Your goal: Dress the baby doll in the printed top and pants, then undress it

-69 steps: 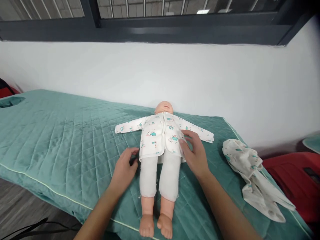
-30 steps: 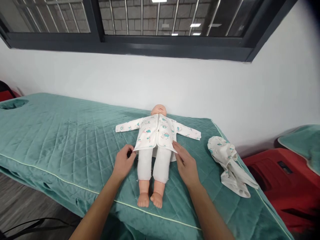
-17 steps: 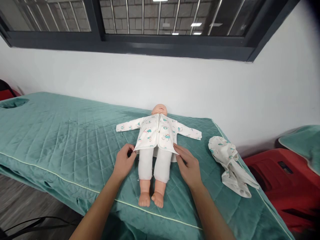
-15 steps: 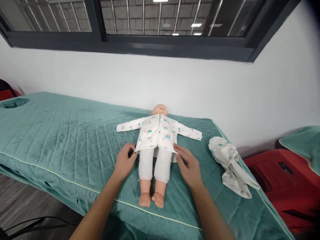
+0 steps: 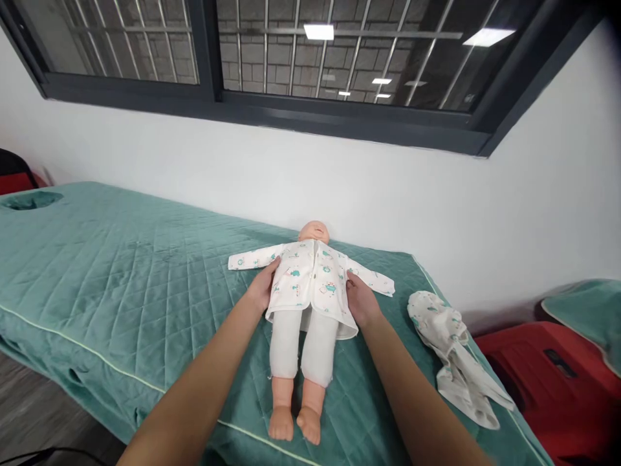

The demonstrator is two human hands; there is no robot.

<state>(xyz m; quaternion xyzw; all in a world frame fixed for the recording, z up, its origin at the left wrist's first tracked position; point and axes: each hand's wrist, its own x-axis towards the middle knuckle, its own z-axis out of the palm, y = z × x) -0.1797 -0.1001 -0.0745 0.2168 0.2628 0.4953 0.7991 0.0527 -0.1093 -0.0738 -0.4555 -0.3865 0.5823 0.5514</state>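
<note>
A baby doll (image 5: 282, 395) lies on its back, head toward the wall and bare feet toward me. It wears a white printed baby jacket (image 5: 295, 278), closed down the front, with both sleeves spread out sideways. White cloth covers its legs. My left hand (image 5: 263, 285) grips the doll's side just below the left-hand sleeve, fingers tucked partly under the body. On the other side my right hand (image 5: 360, 299) holds the doll below the opposite sleeve, its fingertips hidden behind the jacket.
The doll rests on a massage bed with a green quilted cover (image 5: 160, 272). A crumpled printed baby garment (image 5: 446, 343) lies near the right edge. Beyond that edge is a red plastic piece (image 5: 548, 369) with green cloth (image 5: 587, 314). A wall and barred window (image 5: 339, 65) stand behind.
Both hands have left the jacket's lower hem and moved up to the doll's sides under the sleeves. The view has tilted up, showing more of the window.
</note>
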